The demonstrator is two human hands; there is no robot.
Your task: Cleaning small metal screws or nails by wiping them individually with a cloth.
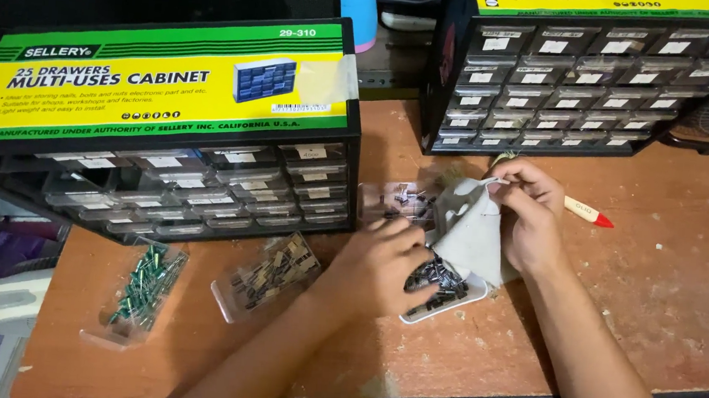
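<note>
R hand pinches top of grey cloth pouch, tilted over white tray of small dark capacitors on bench. L hand fingers curled onto capacitors, just left of pouch & touching it

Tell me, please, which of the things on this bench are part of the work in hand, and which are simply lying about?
In hand:
- left hand over the dark small parts
- white tray under those parts
- right hand holding the grey cloth pouch

Lying about:
- clear bag of green parts
- clear bag of tan parts
- two drawer cabinets
- red-tipped marker
</note>
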